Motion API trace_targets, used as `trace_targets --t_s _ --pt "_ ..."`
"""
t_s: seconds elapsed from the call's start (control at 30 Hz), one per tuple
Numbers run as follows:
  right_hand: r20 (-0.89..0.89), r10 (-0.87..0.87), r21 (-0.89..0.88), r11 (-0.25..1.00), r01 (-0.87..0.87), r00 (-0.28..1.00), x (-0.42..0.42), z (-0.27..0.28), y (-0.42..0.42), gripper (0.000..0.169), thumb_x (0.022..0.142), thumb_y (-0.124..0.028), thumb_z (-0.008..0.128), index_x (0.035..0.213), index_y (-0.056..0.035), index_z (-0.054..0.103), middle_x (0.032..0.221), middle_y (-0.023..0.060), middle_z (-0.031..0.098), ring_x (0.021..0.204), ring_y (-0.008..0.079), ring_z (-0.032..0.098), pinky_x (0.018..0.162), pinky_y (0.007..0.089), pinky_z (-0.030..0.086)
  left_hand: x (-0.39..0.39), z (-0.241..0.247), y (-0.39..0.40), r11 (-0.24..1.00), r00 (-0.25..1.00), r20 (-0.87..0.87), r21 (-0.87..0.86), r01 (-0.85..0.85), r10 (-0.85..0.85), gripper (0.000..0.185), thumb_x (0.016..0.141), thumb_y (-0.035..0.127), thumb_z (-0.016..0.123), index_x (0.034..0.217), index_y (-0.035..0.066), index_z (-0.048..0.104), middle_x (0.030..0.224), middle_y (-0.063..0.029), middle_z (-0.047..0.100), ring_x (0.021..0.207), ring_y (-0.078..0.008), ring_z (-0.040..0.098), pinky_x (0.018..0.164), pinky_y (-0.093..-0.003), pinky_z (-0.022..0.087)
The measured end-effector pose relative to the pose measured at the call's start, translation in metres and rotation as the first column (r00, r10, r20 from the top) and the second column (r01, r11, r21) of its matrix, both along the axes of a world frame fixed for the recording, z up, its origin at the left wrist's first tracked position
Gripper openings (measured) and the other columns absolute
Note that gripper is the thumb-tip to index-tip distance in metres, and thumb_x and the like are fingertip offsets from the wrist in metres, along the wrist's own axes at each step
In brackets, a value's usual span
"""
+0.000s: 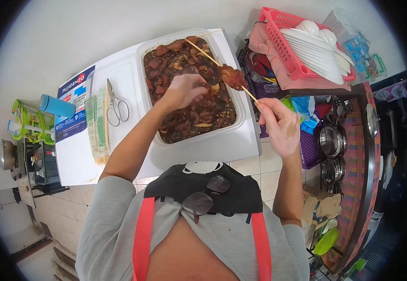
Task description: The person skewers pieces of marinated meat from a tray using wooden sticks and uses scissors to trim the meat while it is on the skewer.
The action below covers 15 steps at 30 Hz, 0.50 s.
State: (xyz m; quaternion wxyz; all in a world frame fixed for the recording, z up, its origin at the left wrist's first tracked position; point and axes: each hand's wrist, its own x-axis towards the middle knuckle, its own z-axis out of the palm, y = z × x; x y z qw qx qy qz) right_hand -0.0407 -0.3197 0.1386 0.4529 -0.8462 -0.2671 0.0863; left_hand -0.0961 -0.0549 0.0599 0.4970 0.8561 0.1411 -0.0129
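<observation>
My right hand (280,126) grips the lower end of a wooden skewer (203,52) that slants up to the left. Marinated meat (232,77) is threaded on it near my fingers, over the right rim of a clear plastic tub (244,109). Dark marinade with many chunks of meat (175,119) fills the tub. Over the middle of the tub is my left hand (186,92), its fingers curled toward the meat; whether they pinch a piece cannot be told. Another skewer (210,33) lies across the tub's far rim.
Scissors (117,109) and a plastic pack of bamboo skewers (100,123) lie left of the tub on the white tabletop (73,165). A blue tumbler (57,105) is at the left edge. At the right stands a pink basket (287,52) with stacked white plates (315,52).
</observation>
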Motion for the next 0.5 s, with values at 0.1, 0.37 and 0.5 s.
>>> trace_targets --t_s 0.1,0.37,0.5 --pt "0.010 0.001 0.013 1.000 -0.001 1.000 -0.005 -0.013 -0.008 0.016 0.090 -0.015 0.060 0.093 -0.0014 0.068 0.058 0.0059 0.059 0.052 0.0100 0.056 0.052 0.0264 0.043 -0.005 -0.007 0.021 0.990 0.989 0.080 -0.063 -0.122 0.127 0.022 0.086 0.015 0.066 0.100 -0.002 0.066 0.079 -0.0010 0.066 0.073 -0.0073 0.059 0.068 -0.0232 0.048" --pt "-0.045 0.036 0.026 0.999 -0.035 0.998 -0.022 -0.040 -0.015 0.016 0.092 -0.015 0.059 0.094 -0.0019 0.069 0.059 0.0016 0.058 0.050 0.0059 0.048 0.048 0.0236 0.038 -0.003 -0.015 0.038 0.810 0.953 0.031 -0.537 -0.238 0.300 0.011 0.094 0.016 0.059 0.100 0.007 0.063 0.100 0.0016 0.060 0.089 -0.0083 0.057 0.077 -0.0248 0.050" --pt "-0.100 0.032 0.006 0.999 -0.032 0.994 -0.027 -0.042 -0.016 0.016 0.091 -0.015 0.059 0.094 -0.0012 0.068 0.058 0.0047 0.058 0.051 0.0087 0.053 0.050 0.0256 0.041 -0.004 -0.009 0.033 0.678 0.929 -0.019 -0.678 -0.284 0.370 0.013 0.096 0.014 0.057 0.106 0.008 0.059 0.098 -0.0002 0.062 0.093 -0.0098 0.059 0.078 -0.0256 0.051"
